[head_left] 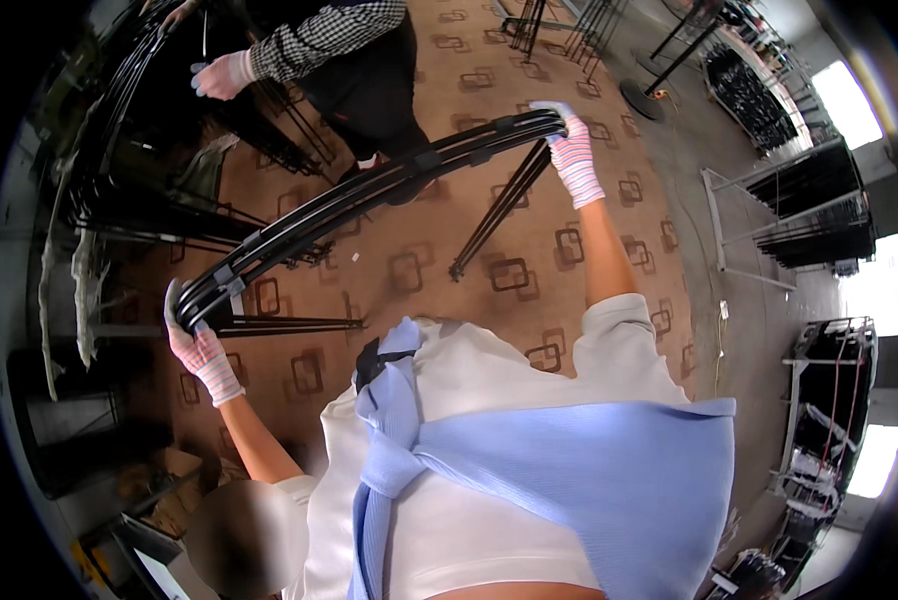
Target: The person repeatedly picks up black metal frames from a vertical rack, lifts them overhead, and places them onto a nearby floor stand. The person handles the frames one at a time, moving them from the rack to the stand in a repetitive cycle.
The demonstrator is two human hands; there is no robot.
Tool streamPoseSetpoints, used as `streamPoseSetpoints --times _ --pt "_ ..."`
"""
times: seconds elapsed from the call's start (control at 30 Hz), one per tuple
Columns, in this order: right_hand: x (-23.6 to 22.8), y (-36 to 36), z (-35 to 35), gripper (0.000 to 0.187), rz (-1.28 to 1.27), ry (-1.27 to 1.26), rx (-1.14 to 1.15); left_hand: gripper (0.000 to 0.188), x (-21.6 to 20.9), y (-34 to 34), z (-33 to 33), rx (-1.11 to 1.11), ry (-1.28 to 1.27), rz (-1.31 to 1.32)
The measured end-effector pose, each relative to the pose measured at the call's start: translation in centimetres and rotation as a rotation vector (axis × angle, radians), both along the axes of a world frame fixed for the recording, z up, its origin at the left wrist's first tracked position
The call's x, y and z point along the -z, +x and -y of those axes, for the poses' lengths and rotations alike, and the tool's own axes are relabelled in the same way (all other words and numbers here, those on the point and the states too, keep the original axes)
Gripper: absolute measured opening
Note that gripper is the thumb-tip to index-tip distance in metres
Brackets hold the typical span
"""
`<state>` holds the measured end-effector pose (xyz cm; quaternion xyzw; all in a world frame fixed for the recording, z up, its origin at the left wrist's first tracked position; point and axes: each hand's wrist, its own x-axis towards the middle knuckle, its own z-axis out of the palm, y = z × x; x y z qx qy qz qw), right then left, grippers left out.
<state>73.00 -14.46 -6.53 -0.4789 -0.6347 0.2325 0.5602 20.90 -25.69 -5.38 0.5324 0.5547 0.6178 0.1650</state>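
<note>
A bundle of long, curved black tubes (389, 172) spans the space in front of me, rising from lower left to upper right. Dark clips or bands hold the tubes together at several spots. My left hand (199, 350), in a striped glove with grey fingertips, is wrapped round the left end. My right hand (573, 155), gloved alike, grips the far right end. Thin straight black rods (504, 205) extend from the right end toward the floor, and similar rods (289, 325) run from the left end. Both arms are stretched out wide.
A co-worker in a checkered sleeve (329, 38) stands close at the far left, beside racks of black tubes (119, 150). Brown patterned carpet (409, 275) covers the floor. Metal racks (759, 215) with black rods line the right side. A round-based black stand (647, 100) stands far right.
</note>
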Motion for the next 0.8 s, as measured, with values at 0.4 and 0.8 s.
streamPoseSetpoints --times 0.4,0.8 --pt "-0.8 -1.1 0.7 0.034 -0.061 -0.042 -0.099 0.039 1.4 0.1 -0.6 -0.179 0.03 0.038" --pt "-0.5 -0.7 -0.3 0.037 0.041 -0.114 0.004 0.023 2.3 -2.5 -0.1 -0.027 -0.121 0.313"
